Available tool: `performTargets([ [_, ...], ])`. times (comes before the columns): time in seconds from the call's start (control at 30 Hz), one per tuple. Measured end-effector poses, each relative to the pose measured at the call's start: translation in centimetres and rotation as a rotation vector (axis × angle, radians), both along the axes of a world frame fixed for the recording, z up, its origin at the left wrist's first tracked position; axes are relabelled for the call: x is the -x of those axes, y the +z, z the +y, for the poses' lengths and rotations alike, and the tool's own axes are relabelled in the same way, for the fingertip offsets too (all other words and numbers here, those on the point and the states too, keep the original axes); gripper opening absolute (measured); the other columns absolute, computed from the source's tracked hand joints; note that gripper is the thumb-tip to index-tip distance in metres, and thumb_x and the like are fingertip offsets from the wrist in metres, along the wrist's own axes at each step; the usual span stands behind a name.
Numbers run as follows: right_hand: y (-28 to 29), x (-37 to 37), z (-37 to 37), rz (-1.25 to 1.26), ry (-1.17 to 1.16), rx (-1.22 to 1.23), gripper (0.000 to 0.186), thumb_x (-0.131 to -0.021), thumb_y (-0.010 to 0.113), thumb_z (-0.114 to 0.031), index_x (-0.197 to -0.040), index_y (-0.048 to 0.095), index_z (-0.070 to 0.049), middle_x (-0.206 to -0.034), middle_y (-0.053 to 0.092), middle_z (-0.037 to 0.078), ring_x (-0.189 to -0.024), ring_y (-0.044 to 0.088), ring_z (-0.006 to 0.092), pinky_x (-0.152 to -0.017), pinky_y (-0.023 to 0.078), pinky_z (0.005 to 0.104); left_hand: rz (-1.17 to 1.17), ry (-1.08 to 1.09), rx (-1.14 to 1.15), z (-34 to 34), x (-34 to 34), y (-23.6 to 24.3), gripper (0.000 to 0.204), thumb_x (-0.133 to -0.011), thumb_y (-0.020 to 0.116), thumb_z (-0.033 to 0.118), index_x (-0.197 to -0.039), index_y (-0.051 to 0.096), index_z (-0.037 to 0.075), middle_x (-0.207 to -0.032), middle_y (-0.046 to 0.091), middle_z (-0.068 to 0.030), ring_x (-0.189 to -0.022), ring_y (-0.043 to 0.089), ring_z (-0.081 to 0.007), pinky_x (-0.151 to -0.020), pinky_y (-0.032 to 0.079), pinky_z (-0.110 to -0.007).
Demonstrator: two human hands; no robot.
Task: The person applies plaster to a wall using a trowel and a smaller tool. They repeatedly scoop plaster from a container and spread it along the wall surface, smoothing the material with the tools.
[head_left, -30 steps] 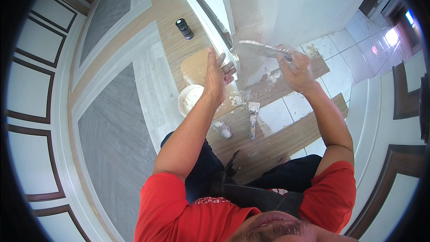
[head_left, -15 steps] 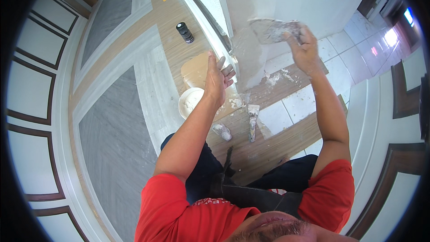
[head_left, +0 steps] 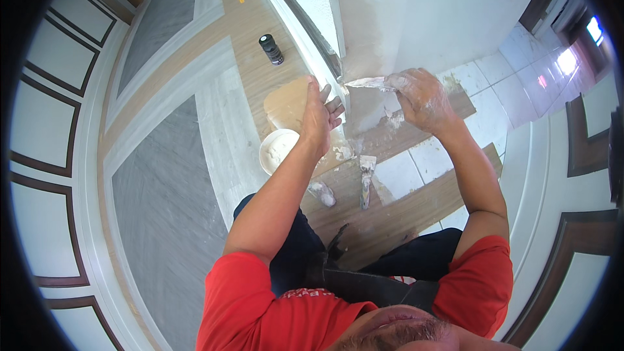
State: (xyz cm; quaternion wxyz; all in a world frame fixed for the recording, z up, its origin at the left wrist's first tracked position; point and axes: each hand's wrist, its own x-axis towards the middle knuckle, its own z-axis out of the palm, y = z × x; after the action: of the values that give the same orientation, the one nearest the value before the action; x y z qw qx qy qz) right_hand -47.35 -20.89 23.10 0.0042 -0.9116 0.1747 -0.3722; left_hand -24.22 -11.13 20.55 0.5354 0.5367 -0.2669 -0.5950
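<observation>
My right hand [head_left: 426,101] grips a plaster-smeared putty knife [head_left: 368,83], its blade now seen nearly edge-on. The tip points left, at the lower corner of the wall [head_left: 429,13] beside the white frame. Fingers outstretched, my left hand [head_left: 316,120] is open and holds nothing, near that frame's bottom end. Beside my left wrist stands a white bowl [head_left: 263,158] of white putty. A second scraper [head_left: 366,182], crusted with white, lies on the floor between my arms. Left of it is a small whitish smeared object [head_left: 322,193] whose kind I cannot make out.
A black bottle [head_left: 271,50] stands on the wood-look floor, beyond a tan rounded sheet [head_left: 284,105]. Bits of plaster [head_left: 393,117] lie on a plank by the wall. White tiles [head_left: 448,149] show at right, and cabinet panels [head_left: 45,123] line the left.
My right hand has come lower and slightly left with the putty knife, turning its broad face away so the blade reaches the wall's corner. My left hand has barely moved.
</observation>
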Motion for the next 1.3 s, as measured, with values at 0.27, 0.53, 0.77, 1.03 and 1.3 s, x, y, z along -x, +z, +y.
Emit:
performTargets([
  [0.27, 2.3, -1.2, 0.7, -0.16, -0.049, 0.124, 0.035, -0.075, 0.066, 0.009, -0.105, 0.067, -0.008, -0.1, 0.074, 0.011, -0.082, 0.069, 0.0285, -0.071, 0.052, 0.0389, -0.006, 0.001, 0.007, 0.0, 0.0, -0.3, 0.125, -0.087, 0.025, 0.092, -0.162, 0.003, -0.005, -0.161, 0.014, -0.0415, -0.153, 0.021, -0.0491, -0.125, 0.014, -0.054],
  [0.53, 4.2, -0.4, -0.2, -0.433, -0.129, 0.076, 0.028, -0.082, 0.069, 0.006, -0.108, 0.069, -0.005, -0.099, 0.074, 0.012, -0.086, 0.071, 0.0297, -0.076, 0.056, 0.0389, -0.006, 0.004, 0.008, -0.1, 0.0, -0.5, 0.12, -0.09, 0.024, 0.089, -0.162, 0.005, -0.004, -0.162, 0.018, -0.0388, -0.152, 0.023, -0.049, -0.124, 0.016, -0.054],
  [0.77, 0.3, 1.6, -0.4, -0.34, -0.155, -0.157, 0.023, -0.085, 0.069, 0.002, -0.107, 0.068, -0.003, -0.095, 0.072, 0.016, -0.085, 0.071, 0.0317, -0.075, 0.057, 0.0396, 0.024, 0.021, -0.004, 0.1, 0.0, -0.1, 0.118, -0.09, 0.023, 0.089, -0.163, 0.008, -0.003, -0.162, 0.02, -0.038, -0.152, 0.023, -0.0486, -0.124, 0.016, -0.054],
  [1.03, -3.4, 0.7, 0.0, -0.098, 0.012, -0.06, 0.033, -0.076, 0.066, 0.007, -0.107, 0.064, -0.005, -0.088, 0.07, 0.013, -0.076, 0.065, 0.033, -0.069, 0.053, 0.0422, 0.025, 0.018, -0.008, 0.1, -0.2, -0.1, 0.12, -0.089, 0.023, 0.09, -0.163, 0.008, -0.003, -0.161, 0.021, -0.0386, -0.151, 0.024, -0.0491, -0.123, 0.017, -0.055],
  [1.3, -2.0, -0.2, 0.3, -0.134, -0.042, 0.062, 0.032, -0.077, 0.067, 0.006, -0.106, 0.064, -0.005, -0.099, 0.073, 0.013, -0.082, 0.069, 0.0311, -0.072, 0.054, 0.0406, 0.034, 0.004, -0.003, 0.0, -0.4, -0.2, 0.12, -0.089, 0.023, 0.09, -0.163, 0.007, -0.003, -0.161, 0.02, -0.0391, -0.152, 0.023, -0.0496, -0.124, 0.016, -0.055],
])
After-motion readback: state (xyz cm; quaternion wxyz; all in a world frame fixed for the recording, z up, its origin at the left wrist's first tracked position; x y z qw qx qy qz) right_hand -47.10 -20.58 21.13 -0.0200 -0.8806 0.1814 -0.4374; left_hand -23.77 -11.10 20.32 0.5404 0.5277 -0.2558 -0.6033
